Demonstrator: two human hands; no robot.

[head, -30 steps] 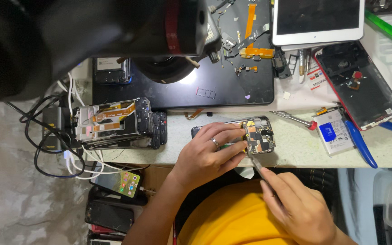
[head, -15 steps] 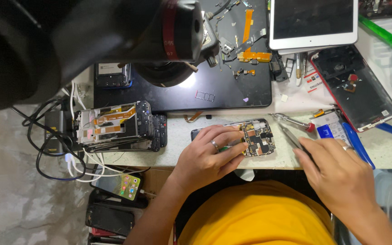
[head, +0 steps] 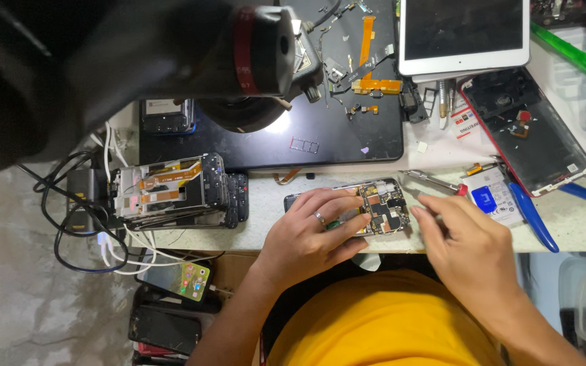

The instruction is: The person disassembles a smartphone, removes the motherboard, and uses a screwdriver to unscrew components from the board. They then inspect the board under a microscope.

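The left hand [head: 306, 237], a ring on one finger, held flat and loosely closed over the opened, backless smartphone with exposed circuit board [head: 378, 207] at the near edge of the pale speckled desk [head: 266, 203], exactly as half a second before. The right hand [head: 473, 251], which a second earlier worked at the phone's near side, had swung out and returned just right of the board, fingers curled; whether its grip enclosed anything cannot be told. Slim metal tweezers [head: 432, 180] and a glossy blue-handled tool [head: 534, 217] lay to the right, a smooth black mat [head: 347, 135] beyond.
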